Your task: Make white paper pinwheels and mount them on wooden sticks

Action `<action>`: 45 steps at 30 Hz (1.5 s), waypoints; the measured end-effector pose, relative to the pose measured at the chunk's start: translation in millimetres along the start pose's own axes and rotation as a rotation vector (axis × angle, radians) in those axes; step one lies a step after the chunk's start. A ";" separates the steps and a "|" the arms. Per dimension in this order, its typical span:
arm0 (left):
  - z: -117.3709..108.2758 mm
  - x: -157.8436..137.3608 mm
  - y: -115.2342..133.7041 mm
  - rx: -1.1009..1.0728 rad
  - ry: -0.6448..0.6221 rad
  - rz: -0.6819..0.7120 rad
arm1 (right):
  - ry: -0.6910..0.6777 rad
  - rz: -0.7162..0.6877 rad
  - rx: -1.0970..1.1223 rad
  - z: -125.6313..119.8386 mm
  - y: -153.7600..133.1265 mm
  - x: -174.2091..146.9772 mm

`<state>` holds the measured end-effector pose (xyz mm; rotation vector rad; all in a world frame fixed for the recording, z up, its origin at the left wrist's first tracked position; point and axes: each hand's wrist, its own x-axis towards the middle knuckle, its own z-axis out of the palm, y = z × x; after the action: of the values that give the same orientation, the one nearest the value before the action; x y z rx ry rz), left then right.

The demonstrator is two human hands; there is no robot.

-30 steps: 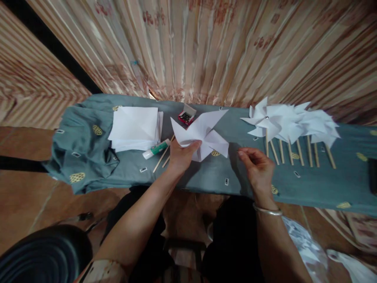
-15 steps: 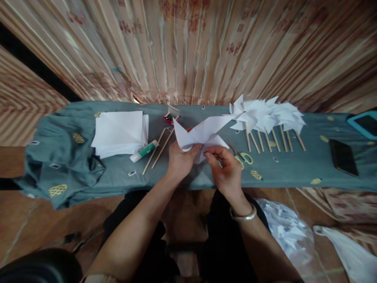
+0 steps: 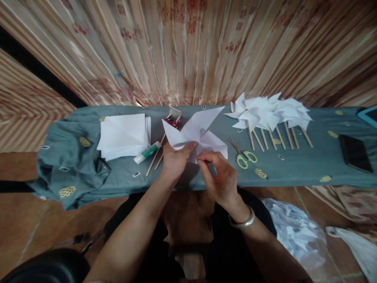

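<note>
A white paper pinwheel, its corners folded toward the middle, is held above the table's near half. My left hand is closed on it, thumb pressed near its centre and the other fingers hidden behind the paper. At its lower edge my right hand is closed in a pinch of thumb and forefinger. Whatever small thing sits between those fingertips is too small to name. Just beyond the paper stands an opened small red box of dark metal pieces. Scissors with pale green handles lie right of my right hand.
On the left are a stack of white paper, a glue stick and two wooden sticks. Several finished pinwheels on sticks lie back right, with a black phone farther right. A plastic bag of paper scraps sits below.
The paper pinwheel has turned and opened toward the camera, its upper right blade shifting left. Both hands have moved slightly left. The whole view has shifted a little, and more of the scissors shows.
</note>
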<state>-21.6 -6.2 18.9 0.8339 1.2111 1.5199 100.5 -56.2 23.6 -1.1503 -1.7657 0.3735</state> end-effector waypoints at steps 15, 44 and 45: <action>1.9 -2.4 7.0 -0.022 -0.006 0.006 | -0.026 -0.219 -0.281 4.2 -4.4 -3.7; 0.2 0.1 4.6 0.102 -0.004 0.041 | 0.003 -0.288 -0.196 -5.9 -13.2 -10.1; 0.7 -0.5 4.4 0.111 -0.007 0.045 | 0.005 -0.282 -0.197 -8.4 -12.9 -9.7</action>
<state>-22.0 -6.6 23.4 0.9445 1.2881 1.4953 101.5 -72.7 31.1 -1.0140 -1.9610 0.0284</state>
